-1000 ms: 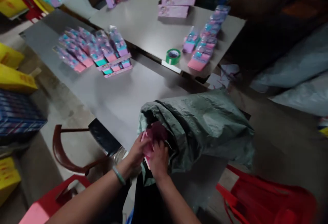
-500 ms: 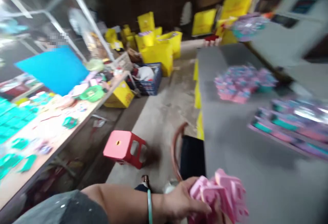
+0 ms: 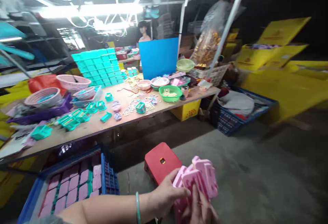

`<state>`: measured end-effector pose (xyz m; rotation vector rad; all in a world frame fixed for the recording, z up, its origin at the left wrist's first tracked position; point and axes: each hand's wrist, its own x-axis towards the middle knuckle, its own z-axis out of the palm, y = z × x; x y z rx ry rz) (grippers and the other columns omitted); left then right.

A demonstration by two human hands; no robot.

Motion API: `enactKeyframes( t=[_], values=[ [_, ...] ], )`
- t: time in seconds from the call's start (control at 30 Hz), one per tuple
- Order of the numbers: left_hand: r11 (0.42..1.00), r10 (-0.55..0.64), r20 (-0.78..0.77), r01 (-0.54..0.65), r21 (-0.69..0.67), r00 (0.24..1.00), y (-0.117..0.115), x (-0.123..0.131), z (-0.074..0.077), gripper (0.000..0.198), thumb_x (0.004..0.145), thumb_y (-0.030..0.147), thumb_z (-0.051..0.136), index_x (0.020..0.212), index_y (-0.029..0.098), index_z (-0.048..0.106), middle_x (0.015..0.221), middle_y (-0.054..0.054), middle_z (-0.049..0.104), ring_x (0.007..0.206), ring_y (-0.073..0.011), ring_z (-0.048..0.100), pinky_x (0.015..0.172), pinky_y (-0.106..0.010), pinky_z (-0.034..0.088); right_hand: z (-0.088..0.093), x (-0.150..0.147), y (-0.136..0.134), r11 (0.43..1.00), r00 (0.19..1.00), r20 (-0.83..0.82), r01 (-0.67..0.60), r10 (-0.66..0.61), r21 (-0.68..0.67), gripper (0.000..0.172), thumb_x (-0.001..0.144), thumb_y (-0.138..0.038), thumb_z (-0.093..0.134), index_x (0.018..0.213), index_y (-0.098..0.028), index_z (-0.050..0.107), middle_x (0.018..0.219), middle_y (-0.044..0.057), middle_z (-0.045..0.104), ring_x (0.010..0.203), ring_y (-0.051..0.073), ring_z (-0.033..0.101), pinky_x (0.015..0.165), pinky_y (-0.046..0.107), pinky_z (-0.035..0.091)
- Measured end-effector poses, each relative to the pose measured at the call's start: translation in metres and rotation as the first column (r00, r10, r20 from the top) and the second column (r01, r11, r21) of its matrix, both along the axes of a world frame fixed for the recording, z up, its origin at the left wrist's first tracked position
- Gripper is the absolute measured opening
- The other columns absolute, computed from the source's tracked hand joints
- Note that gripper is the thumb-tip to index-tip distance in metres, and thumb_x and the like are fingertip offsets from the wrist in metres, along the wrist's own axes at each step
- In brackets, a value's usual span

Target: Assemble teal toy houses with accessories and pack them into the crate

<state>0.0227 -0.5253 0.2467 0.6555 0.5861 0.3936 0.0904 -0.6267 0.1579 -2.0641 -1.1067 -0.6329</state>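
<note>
Near a red plastic stool, the left hand and right hand both have their grip closed on pink plastic pieces.

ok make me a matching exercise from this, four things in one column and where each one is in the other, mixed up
Things
1. pink plastic pieces
2. red stool
3. bright green basket
4. pink-topped boxes

Places
A. lined up inside a blue crate
B. on the table, with small pale pieces in it
C. held by the left hand and right hand
D. standing on the floor

Right pairs: 1-C, 2-D, 3-B, 4-A
</note>
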Motion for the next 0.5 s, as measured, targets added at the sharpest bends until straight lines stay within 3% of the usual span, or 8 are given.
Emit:
enactKeyframes(
  t=[0.17, 0.3, 0.4, 0.5],
  values=[
    [0.935, 0.347, -0.018, -0.344, 0.082, 0.938, 0.079, -0.072, 0.003, 0.073, 0.059, 0.026, 0.091, 0.127, 0.02, 0.065, 0.115, -0.01, 0.074, 0.109, -0.0274, 0.068, 0.099, -0.036, 0.049, 0.005, -0.045, 0.113, 0.926, 0.926, -0.002, -0.376, 0.376, 0.027, 0.061, 0.104, -0.03, 0.032, 0.164, -0.03, 0.018, 0.118, 0.015, 0.067, 0.095, 0.032, 0.06, 0.083, 0.048, 0.051],
    [0.844, 0.517, 0.045, -0.518, 0.136, 0.855, 0.157, -0.113, 0.0, 0.072, 0.06, 0.031, 0.091, 0.127, 0.022, 0.066, 0.123, -0.012, 0.073, 0.117, -0.0316, 0.067, 0.105, -0.04, 0.047, 0.009, -0.078, 0.216, 0.86, 0.863, 0.008, -0.504, 0.505, 0.081, 0.063, 0.102, -0.021, 0.034, 0.162, -0.036, 0.022, 0.123, 0.01, 0.069, 0.102, 0.031, 0.061, 0.086, 0.047, 0.052],
    [0.773, 0.61, 0.082, -0.614, 0.157, 0.788, 0.238, -0.135, -0.013, 0.072, 0.056, 0.037, 0.092, 0.123, 0.026, 0.07, 0.117, -0.011, 0.075, 0.122, -0.0359, 0.065, 0.107, -0.043, 0.047, -0.005, -0.101, 0.315, 0.846, 0.853, 0.054, -0.522, 0.519, 0.111, 0.067, 0.098, -0.016, 0.042, 0.158, -0.043, 0.029, 0.122, 0.005, 0.073, 0.102, 0.031, 0.065, 0.081, 0.044, 0.054],
    [0.712, 0.681, 0.027, -0.67, 0.212, 0.732, 0.347, -0.157, -0.034, 0.072, 0.049, 0.041, 0.091, 0.117, 0.032, 0.072, 0.107, -0.007, 0.077, 0.126, -0.0398, 0.062, 0.103, -0.046, 0.051, -0.027, -0.123, 0.438, 0.861, 0.872, 0.069, -0.49, 0.485, 0.134, 0.072, 0.093, -0.011, 0.049, 0.153, -0.05, 0.038, 0.114, 0.001, 0.076, 0.095, 0.031, 0.07, 0.075, 0.043, 0.056]
  ],
)
